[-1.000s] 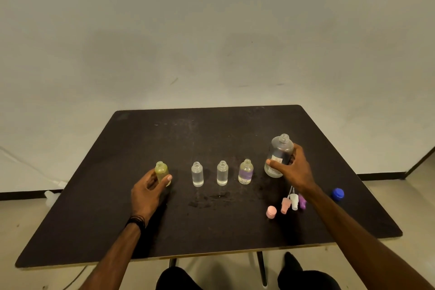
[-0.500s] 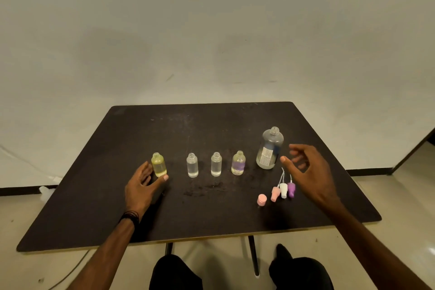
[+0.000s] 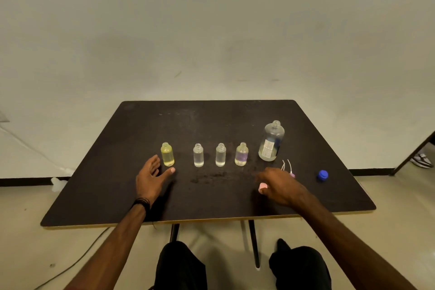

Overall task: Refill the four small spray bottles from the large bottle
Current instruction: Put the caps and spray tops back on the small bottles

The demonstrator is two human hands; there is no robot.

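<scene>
Pale wall, dark table. Right hand has let go of large bottle, now down over spray caps, fingers curled at pink cap; grip itself hidden, cannot tell. Left hand spread beside yellow bottle, thumb near base. Other three small bottles in row, open, holding liquid. Pouring seems done; capping likely next.

Right hand reaches over pink cap.

Dim even light, soft shadows — wide-angle edge bending
</scene>
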